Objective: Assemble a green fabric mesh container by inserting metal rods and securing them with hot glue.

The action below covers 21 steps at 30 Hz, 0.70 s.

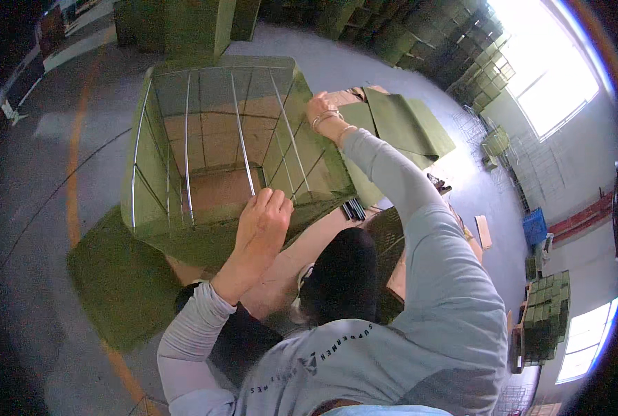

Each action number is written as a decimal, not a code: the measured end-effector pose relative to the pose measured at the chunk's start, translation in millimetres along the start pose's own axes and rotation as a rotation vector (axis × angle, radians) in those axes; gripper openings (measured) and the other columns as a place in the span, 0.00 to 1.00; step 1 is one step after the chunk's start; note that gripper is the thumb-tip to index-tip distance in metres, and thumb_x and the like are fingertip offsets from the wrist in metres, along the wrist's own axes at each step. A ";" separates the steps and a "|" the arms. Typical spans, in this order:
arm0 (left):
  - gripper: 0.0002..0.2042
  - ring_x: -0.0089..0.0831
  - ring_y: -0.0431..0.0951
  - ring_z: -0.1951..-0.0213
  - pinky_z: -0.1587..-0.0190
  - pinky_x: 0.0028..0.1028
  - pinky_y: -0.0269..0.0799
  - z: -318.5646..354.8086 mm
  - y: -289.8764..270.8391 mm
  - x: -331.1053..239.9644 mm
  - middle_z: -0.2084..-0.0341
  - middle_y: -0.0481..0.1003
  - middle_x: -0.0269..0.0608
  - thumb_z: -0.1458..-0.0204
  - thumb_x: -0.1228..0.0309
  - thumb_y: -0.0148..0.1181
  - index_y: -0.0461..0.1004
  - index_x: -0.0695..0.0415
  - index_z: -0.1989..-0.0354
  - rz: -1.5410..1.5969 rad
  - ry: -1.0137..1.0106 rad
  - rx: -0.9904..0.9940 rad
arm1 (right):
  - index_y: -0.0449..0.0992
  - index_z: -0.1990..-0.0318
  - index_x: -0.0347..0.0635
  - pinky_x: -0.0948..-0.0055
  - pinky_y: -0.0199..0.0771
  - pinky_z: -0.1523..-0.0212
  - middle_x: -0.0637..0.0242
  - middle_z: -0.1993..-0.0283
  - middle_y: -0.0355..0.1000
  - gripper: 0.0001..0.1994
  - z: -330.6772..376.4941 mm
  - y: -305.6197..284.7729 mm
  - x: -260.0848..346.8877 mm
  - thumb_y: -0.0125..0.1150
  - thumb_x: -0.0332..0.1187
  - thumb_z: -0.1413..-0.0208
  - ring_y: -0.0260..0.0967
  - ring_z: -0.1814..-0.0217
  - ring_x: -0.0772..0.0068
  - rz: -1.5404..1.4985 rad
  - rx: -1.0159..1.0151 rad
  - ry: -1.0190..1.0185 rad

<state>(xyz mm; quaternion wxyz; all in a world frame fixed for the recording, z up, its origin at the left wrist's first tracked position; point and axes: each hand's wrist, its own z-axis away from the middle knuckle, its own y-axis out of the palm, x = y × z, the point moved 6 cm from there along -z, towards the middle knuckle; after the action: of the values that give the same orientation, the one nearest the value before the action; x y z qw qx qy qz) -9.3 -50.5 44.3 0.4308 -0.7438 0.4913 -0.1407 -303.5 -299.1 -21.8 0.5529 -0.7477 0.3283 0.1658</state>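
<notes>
In front of me stands a box-shaped wire frame with an olive-green fabric cover (329,170) around its sides. Several thin metal rods (239,125) run across its upper face, from the far edge to the near one. My left hand (266,218) is closed at the near edge, with its fingertips at the end of one rod. At the far right edge, my right hand (320,109) is closed over the fabric; the fingers' undersides are hidden. Through the rods, brown board shows inside the frame.
A flat green fabric piece (122,284) lies on the floor at the left. More green sheets (402,125) lie at the right, beside short black rods (354,209). Stacked green boxes (544,319) and a blue crate (534,226) stand by the right wall. An orange line (80,145) crosses the floor.
</notes>
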 end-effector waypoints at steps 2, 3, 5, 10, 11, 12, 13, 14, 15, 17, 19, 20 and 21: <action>0.04 0.36 0.69 0.63 0.60 0.32 0.68 1.7 0.3 -2.0 0.71 0.67 0.39 0.51 0.72 0.57 0.71 0.57 0.72 0.002 0.009 0.003 | 0.76 0.55 0.34 0.60 0.75 0.56 0.63 0.65 0.76 0.15 22.2 -13.5 16.9 0.50 0.36 0.40 0.74 0.63 0.66 0.210 -0.002 -0.725; 0.04 0.36 0.69 0.62 0.60 0.32 0.68 0.8 0.7 -1.9 0.71 0.67 0.39 0.51 0.71 0.57 0.71 0.57 0.72 0.000 -0.004 0.000 | 0.76 0.55 0.34 0.60 0.75 0.56 0.63 0.65 0.76 0.15 24.2 -20.9 10.6 0.50 0.36 0.40 0.74 0.63 0.66 0.214 -0.004 -0.716; 0.04 0.36 0.69 0.62 0.59 0.32 0.68 -0.5 1.0 -1.0 0.71 0.67 0.39 0.50 0.71 0.57 0.71 0.57 0.72 -0.004 -0.016 -0.002 | 0.69 0.48 0.30 0.62 0.72 0.52 0.57 0.63 0.76 0.18 30.2 -24.5 2.2 0.49 0.34 0.42 0.73 0.56 0.63 0.107 0.174 -0.636; 0.04 0.35 0.68 0.63 0.59 0.32 0.68 -2.1 5.2 -4.1 0.72 0.66 0.39 0.50 0.71 0.56 0.70 0.58 0.72 -0.007 0.011 0.000 | 0.59 0.39 0.25 0.60 0.65 0.44 0.47 0.54 0.71 0.26 48.0 -38.0 -5.9 0.46 0.31 0.44 0.67 0.42 0.55 -0.096 0.387 -0.392; 0.04 0.35 0.68 0.63 0.59 0.32 0.68 -0.3 4.9 -0.9 0.72 0.66 0.39 0.50 0.71 0.56 0.70 0.58 0.72 -0.015 0.004 0.009 | 0.60 0.39 0.27 0.57 0.62 0.42 0.46 0.49 0.67 0.25 48.6 -51.9 0.8 0.45 0.31 0.43 0.62 0.39 0.53 -0.143 0.323 -0.270; 0.04 0.35 0.69 0.63 0.59 0.32 0.68 -0.7 6.1 -0.8 0.72 0.67 0.39 0.50 0.72 0.56 0.70 0.57 0.72 -0.033 0.005 0.008 | 0.61 0.39 0.28 0.53 0.60 0.40 0.45 0.43 0.62 0.25 53.4 -59.2 2.4 0.45 0.32 0.42 0.58 0.36 0.50 -0.182 0.267 -0.145; 0.03 0.35 0.69 0.63 0.59 0.32 0.68 1.1 6.4 0.4 0.72 0.67 0.39 0.50 0.72 0.56 0.70 0.57 0.72 -0.055 0.001 0.008 | 0.62 0.38 0.30 0.50 0.57 0.38 0.43 0.37 0.57 0.24 58.4 -67.7 5.9 0.44 0.32 0.42 0.54 0.33 0.47 -0.224 0.209 -0.024; 0.03 0.35 0.69 0.63 0.59 0.32 0.68 6.5 5.7 3.8 0.72 0.67 0.39 0.50 0.72 0.56 0.70 0.57 0.72 -0.061 -0.015 0.021 | 0.63 0.38 0.32 0.46 0.54 0.36 0.42 0.32 0.53 0.23 63.7 -76.9 10.6 0.44 0.32 0.41 0.50 0.29 0.44 -0.271 0.150 0.091; 0.03 0.35 0.69 0.63 0.59 0.32 0.68 8.7 3.2 3.4 0.72 0.67 0.39 0.50 0.72 0.56 0.70 0.57 0.72 -0.093 -0.014 0.038 | 0.63 0.38 0.32 0.46 0.54 0.36 0.42 0.32 0.53 0.23 67.0 -68.1 15.0 0.44 0.32 0.41 0.50 0.29 0.44 -0.276 0.152 0.085; 0.03 0.35 0.69 0.62 0.59 0.32 0.68 2.4 1.4 -0.1 0.72 0.67 0.39 0.50 0.73 0.55 0.71 0.57 0.72 -0.121 0.014 0.038 | 0.70 0.44 0.35 0.46 0.52 0.35 0.37 0.35 0.57 0.20 57.5 -45.1 9.3 0.41 0.34 0.39 0.51 0.32 0.33 -0.194 -0.189 0.000; 0.03 0.36 0.69 0.63 0.59 0.32 0.68 -4.3 5.6 -1.8 0.73 0.67 0.39 0.51 0.73 0.55 0.70 0.57 0.73 -0.081 0.025 -0.014 | 0.67 0.41 0.38 0.47 0.52 0.34 0.41 0.34 0.57 0.21 28.5 -5.7 -18.5 0.42 0.36 0.39 0.49 0.31 0.36 -0.354 -0.096 0.073; 0.03 0.36 0.69 0.63 0.59 0.32 0.68 -10.3 11.1 -5.3 0.73 0.67 0.39 0.51 0.73 0.55 0.70 0.57 0.73 -0.077 0.033 -0.027 | 0.64 0.39 0.41 0.48 0.51 0.33 0.44 0.33 0.56 0.22 9.9 18.0 -41.5 0.43 0.38 0.39 0.47 0.29 0.40 -0.520 0.004 0.138; 0.03 0.36 0.69 0.63 0.60 0.32 0.68 -14.6 10.9 -12.3 0.73 0.67 0.39 0.51 0.73 0.55 0.71 0.57 0.73 -0.054 0.061 -0.060 | 0.60 0.36 0.45 0.49 0.50 0.33 0.47 0.32 0.55 0.24 -5.0 31.7 -70.2 0.43 0.40 0.39 0.46 0.28 0.43 -0.674 0.098 0.211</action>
<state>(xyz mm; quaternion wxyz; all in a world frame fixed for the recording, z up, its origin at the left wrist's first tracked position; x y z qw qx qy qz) -31.1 -49.0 47.0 0.3893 -0.7646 0.4880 -0.1604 -376.7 -287.6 0.0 0.5748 -0.7996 0.1260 -0.1198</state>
